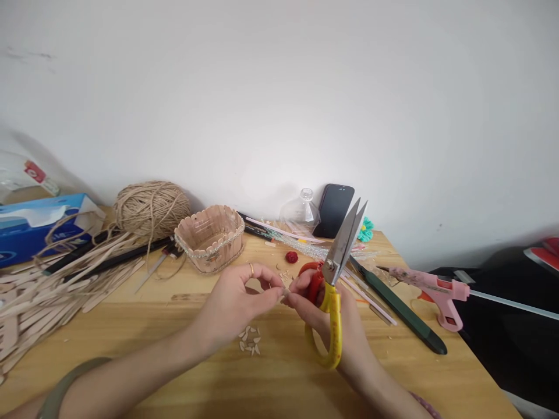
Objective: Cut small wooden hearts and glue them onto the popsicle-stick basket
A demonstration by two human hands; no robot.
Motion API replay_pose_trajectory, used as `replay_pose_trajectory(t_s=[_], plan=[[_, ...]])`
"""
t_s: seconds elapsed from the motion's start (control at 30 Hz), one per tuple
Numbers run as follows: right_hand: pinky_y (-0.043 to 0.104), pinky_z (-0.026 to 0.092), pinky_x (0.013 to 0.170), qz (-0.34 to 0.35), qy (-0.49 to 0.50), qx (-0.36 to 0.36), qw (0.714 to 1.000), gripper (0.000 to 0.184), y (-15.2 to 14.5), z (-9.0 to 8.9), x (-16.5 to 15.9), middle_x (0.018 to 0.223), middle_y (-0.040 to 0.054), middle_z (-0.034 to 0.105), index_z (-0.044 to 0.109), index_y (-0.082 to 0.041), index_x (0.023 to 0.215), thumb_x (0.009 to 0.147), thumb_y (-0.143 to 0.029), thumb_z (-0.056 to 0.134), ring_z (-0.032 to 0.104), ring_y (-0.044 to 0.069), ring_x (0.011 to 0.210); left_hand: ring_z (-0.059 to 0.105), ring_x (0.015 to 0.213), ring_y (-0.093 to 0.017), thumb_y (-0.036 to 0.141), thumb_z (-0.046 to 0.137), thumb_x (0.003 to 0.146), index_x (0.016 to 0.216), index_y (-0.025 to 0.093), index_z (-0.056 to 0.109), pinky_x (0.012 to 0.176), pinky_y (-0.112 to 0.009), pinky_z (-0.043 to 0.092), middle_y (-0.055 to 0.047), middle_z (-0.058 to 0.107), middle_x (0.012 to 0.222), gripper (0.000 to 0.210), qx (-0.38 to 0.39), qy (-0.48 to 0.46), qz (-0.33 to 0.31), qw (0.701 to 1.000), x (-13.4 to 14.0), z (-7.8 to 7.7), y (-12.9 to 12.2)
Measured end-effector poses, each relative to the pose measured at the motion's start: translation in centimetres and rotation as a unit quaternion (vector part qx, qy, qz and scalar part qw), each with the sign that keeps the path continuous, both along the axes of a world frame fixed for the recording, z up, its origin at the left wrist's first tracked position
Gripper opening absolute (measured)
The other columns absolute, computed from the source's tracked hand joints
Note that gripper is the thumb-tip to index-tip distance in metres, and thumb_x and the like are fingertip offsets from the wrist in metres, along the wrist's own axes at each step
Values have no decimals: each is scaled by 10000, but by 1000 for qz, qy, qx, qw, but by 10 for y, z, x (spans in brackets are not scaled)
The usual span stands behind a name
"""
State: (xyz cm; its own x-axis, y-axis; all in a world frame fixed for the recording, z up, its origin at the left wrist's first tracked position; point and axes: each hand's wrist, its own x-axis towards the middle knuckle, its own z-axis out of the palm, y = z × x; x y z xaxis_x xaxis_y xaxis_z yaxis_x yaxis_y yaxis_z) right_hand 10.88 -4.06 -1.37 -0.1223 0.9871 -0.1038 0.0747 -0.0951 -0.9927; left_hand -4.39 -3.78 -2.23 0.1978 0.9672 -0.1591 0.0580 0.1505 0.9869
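We record, at frame centre, the left hand (236, 304) and right hand (350, 321) pinched closed at a tiny pale piece (285, 292), the right also carrying yellow-and-red-handled metal scissors (335, 263), blades upward, presumably keeping its fingertips free.

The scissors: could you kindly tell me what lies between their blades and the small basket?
In the head view, a dark red rose lies between them, with sparkly strands beyond and pale chips nearer.
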Motion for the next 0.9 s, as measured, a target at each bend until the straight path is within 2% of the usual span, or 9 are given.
replay_pose_trajectory(t_s=[0.17, 0.33, 0.47, 0.57, 0.73, 0.9], plan=[[245, 398, 540, -6, 45, 12, 999, 305, -2, -2, 0, 613, -24, 547, 481, -199, 660, 609, -351, 740, 494, 126, 584, 557, 683, -144, 282, 641, 661, 707, 160, 644, 616, -250, 431, -5, 648, 722, 130, -11, -16, -4, 1000, 0, -2, 2], [241, 395, 543, -1, 69, 38, 997, 285, -2, -8, -1, 624, -34, 521, 459, -202, 698, 648, -309, 718, 470, 115, 583, 552, 644, -142, 262, 624, 666, 647, 157, 625, 629, -259, 424, -4, 644, 670, 107, -13, 24, 21, 999, 2, 3, -1], [234, 391, 538, 11, 22, 46, 999, 247, 0, -11, 0, 628, -33, 530, 467, -195, 696, 662, -288, 694, 468, 110, 575, 532, 618, -127, 225, 603, 669, 642, 157, 620, 602, -246, 419, 1, 636, 660, 76, -22, 33, 22, 999, 4, 5, -1], [231, 363, 507, 19, -10, 31, 999, 227, 3, -12, 3, 597, -36, 501, 473, -190, 679, 676, -312, 665, 442, 108, 544, 511, 594, -110, 215, 620, 659, 628, 153, 628, 600, -236, 425, 17, 611, 623, 70, -47, 4, 19, 999, 2, 6, 2], [232, 321, 484, 80, -19, 24, 996, 301, 3, -12, 11, 600, -43, 404, 481, -190, 712, 704, -466, 600, 367, 110, 530, 530, 628, -107, 238, 664, 646, 647, 161, 654, 573, -209, 460, 11, 632, 658, 78, -70, -65, 53, 994, -9, 17, 9], [249, 333, 577, 201, -143, 27, 969, 431, 0, -3, 15, 714, -2, 440, 504, -182, 766, 724, -609, 538, 390, 145, 661, 543, 639, -104, 239, 683, 641, 646, 169, 663, 558, -189, 469, 14, 640, 662, 72, -18, -60, 89, 994, -21, 34, 12]])
